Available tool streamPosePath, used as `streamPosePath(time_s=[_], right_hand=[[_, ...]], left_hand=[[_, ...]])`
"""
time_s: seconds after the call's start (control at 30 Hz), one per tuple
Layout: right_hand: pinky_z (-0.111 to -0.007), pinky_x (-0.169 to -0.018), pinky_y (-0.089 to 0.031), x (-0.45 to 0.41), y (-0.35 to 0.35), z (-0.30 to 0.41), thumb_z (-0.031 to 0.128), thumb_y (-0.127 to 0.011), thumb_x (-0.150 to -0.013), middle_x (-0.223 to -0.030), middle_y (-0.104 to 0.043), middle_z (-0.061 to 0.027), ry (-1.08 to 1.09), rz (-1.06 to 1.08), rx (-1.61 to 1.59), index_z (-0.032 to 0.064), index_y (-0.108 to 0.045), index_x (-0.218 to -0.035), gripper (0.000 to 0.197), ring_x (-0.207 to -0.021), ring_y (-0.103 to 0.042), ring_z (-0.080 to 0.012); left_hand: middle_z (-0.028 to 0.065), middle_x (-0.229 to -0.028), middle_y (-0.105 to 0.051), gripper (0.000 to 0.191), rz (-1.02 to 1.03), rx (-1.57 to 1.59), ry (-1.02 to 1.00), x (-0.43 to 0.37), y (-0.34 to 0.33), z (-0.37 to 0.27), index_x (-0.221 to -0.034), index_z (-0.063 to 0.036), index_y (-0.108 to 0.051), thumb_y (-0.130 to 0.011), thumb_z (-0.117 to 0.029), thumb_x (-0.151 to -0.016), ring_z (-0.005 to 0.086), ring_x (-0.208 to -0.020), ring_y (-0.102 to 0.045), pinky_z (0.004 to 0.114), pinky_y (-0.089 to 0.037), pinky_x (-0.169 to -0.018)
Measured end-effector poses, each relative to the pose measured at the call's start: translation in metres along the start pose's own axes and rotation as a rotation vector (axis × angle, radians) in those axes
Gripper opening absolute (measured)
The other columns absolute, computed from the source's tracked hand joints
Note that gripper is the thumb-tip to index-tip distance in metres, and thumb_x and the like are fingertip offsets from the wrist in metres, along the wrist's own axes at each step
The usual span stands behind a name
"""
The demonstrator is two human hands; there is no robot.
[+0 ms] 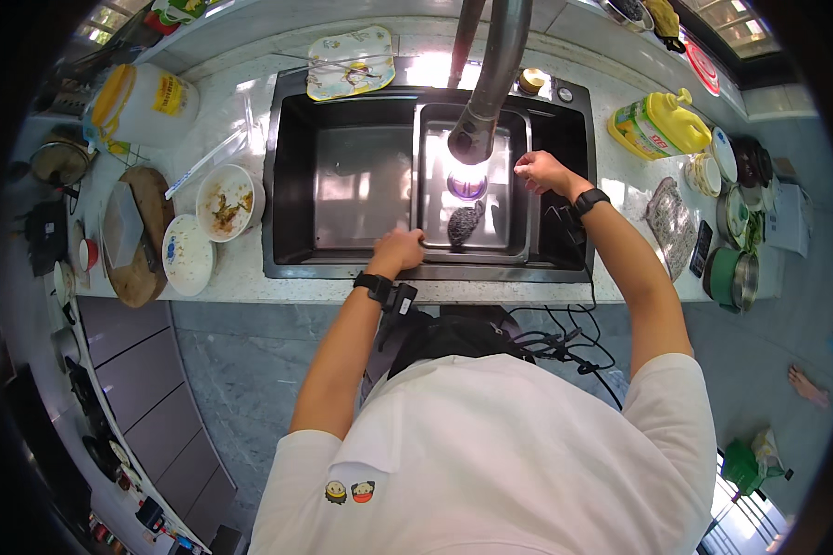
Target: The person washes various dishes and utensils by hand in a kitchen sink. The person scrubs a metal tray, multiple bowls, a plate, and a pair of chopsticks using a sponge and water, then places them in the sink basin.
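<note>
My left hand (399, 250) is closed on the front left rim of a metal inner basin (430, 258) set in a dark double sink (298, 272). My right hand (545, 173) is over the basin's right rim, fingers bent; whether they touch the rim cannot be told. A dark mesh scouring pad (464, 224) lies on the basin floor, just in front of a round drain (468, 183) lit purple. The thick grey faucet (484, 104) hangs above the drain, between my hands and farther back. Each wrist wears a black band.
Left of the sink stand a bowl with food scraps (248, 202), a white plate (189, 272) and a wooden board (154, 208). A patterned tray (354, 80) rests on the back rim. Rightward are a yellow detergent jug (649, 128), a grey cloth (670, 225) and a phone (701, 248). Black cables (562, 341) hang in front.
</note>
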State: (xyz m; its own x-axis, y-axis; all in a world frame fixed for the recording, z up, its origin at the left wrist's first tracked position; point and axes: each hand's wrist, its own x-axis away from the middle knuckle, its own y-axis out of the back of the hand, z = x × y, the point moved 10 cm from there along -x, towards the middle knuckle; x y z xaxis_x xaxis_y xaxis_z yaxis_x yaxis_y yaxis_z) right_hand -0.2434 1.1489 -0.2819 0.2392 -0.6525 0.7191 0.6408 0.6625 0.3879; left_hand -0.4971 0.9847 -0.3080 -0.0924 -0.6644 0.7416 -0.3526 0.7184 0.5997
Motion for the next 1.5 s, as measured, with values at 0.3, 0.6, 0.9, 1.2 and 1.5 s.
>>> streamPosePath(time_s=[0.3, 0.6, 0.9, 1.2, 1.5], right_hand=[[-0.034, -0.047, -0.05, -0.015, 0.038, 0.069, 0.034, -0.051, -0.087, -0.078, -0.061, -0.0126, 0.171, -0.178, 0.144, 0.002, -0.055, -0.102, 0.035, -0.06, -0.063, -0.0223], [-0.044, -0.089, -0.04, -0.04, 0.15, 0.092, 0.057, -0.04, -0.084, -0.112, -0.056, -0.0249, 0.059, -0.652, 0.467, -0.0004, -0.043, -0.119, 0.067, -0.107, -0.052, -0.0384], [-0.043, -0.09, -0.04, -0.057, 0.145, 0.095, 0.066, -0.042, -0.079, -0.115, -0.056, -0.0205, -0.033, -0.625, 0.482, -0.0009, -0.049, -0.117, 0.077, -0.108, -0.054, -0.0343], [-0.041, -0.082, -0.045, -0.076, 0.14, 0.11, 0.052, -0.045, -0.083, -0.104, -0.06, -0.0181, 0.23, -0.617, 0.759, 0.0033, -0.059, -0.099, 0.053, -0.098, -0.057, -0.034], [-0.04, -0.082, -0.045, -0.076, 0.148, 0.111, 0.055, -0.053, -0.078, -0.097, -0.063, -0.019, 0.333, -0.549, 0.714, 0.0002, -0.057, -0.101, 0.059, -0.095, -0.057, -0.0351]], left_hand=[[0.0134, -0.103, -0.062, 0.037, -0.303, 0.536, 0.041, 0.011, 0.061, 0.049, -0.111, -0.0075, -0.058, -0.054, -0.022, -0.077, 0.0285, -0.096, -0.058, 0.037, -0.046, -0.083], [0.0097, -0.093, -0.06, 0.027, -0.068, 1.702, -0.179, 0.027, 0.089, -0.042, -0.105, -0.0034, -0.055, -0.055, -0.023, -0.086, 0.0173, -0.08, -0.057, 0.028, -0.047, -0.073], [0.0072, -0.09, -0.058, 0.023, -0.054, 1.771, -0.143, 0.011, 0.094, -0.077, -0.1, -0.0038, -0.052, -0.055, -0.02, -0.085, 0.0163, -0.082, -0.056, 0.029, -0.046, -0.074], [0.0182, -0.099, -0.06, 0.029, -0.188, 1.827, -0.044, -0.009, 0.088, -0.072, -0.109, 0.0015, -0.05, -0.041, -0.019, -0.09, 0.0276, -0.086, -0.06, 0.039, -0.051, -0.078], [0.0109, -0.089, -0.061, 0.022, -0.198, 1.795, -0.139, -0.017, 0.088, -0.081, -0.1, -0.0016, -0.053, -0.049, -0.02, -0.088, 0.0199, -0.076, -0.059, 0.031, -0.049, -0.069]])
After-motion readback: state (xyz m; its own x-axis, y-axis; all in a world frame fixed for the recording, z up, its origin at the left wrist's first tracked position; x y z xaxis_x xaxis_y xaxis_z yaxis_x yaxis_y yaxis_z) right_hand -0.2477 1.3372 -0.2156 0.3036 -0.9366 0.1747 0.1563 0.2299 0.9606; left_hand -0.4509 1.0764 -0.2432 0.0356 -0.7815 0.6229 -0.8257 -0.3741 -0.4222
